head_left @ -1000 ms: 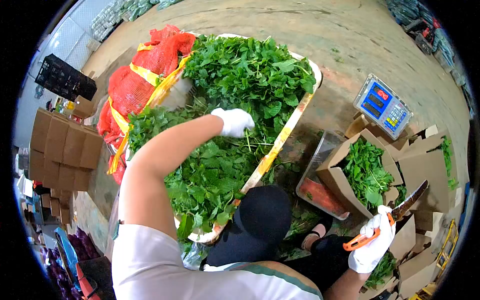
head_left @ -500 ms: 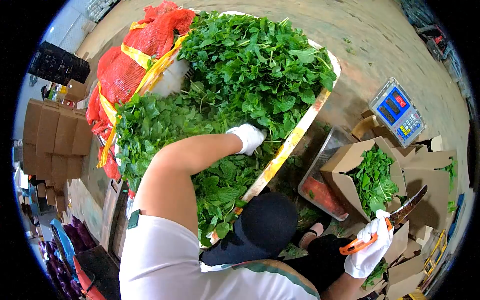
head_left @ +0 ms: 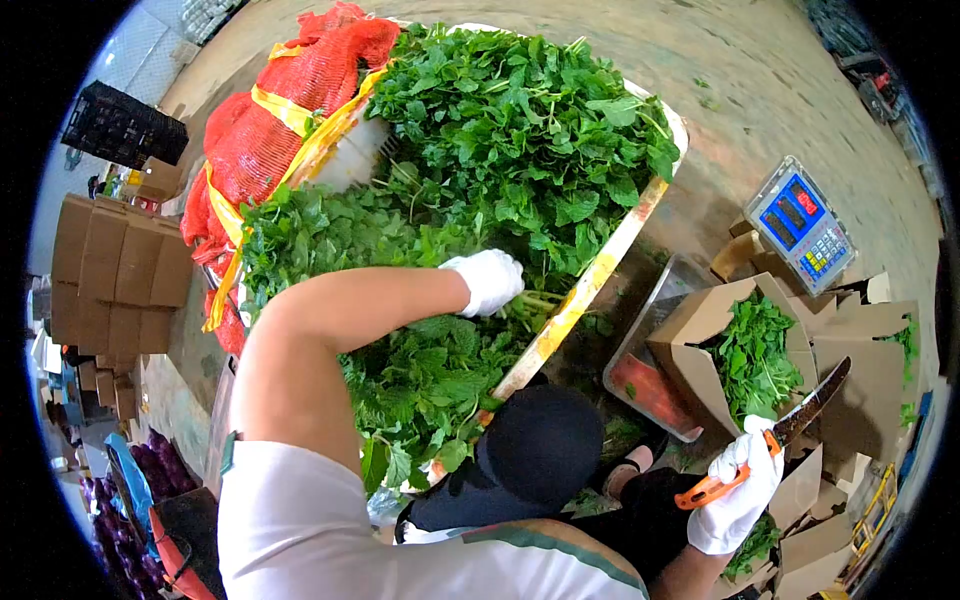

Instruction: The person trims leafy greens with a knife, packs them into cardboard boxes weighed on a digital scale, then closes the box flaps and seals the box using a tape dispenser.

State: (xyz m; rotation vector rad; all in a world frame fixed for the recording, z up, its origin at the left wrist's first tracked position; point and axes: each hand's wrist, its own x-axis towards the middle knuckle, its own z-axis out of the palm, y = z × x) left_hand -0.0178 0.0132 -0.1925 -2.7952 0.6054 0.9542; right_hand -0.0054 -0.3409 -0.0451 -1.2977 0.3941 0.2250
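Observation:
My left hand [head_left: 485, 282], in a white glove, is closed on a bunch of mint [head_left: 430, 365] whose pale stems [head_left: 530, 305] stick out to the right of the fist. More leafy mint [head_left: 520, 130] is heaped in the white crate [head_left: 560, 325] around it. At the lower right, my gloved right hand [head_left: 735, 490] grips a knife by its orange handle [head_left: 712, 488]. The dark, stained blade [head_left: 818, 402] points up and right, close to an open cardboard box [head_left: 685, 345] with green leaves [head_left: 755, 355] in it.
A scale display [head_left: 803, 225] stands behind the box, beside a metal tray [head_left: 640, 350]. Red mesh sacks [head_left: 255, 150] lean along the crate's left side. Stacked cartons [head_left: 120, 265] and a black crate [head_left: 122, 125] are at far left. My knee [head_left: 540, 450] is against the crate.
My left hand has drawn slightly left, and the mint under it has shifted, with more stems showing by the fist. The right hand with the knife stays almost in place.

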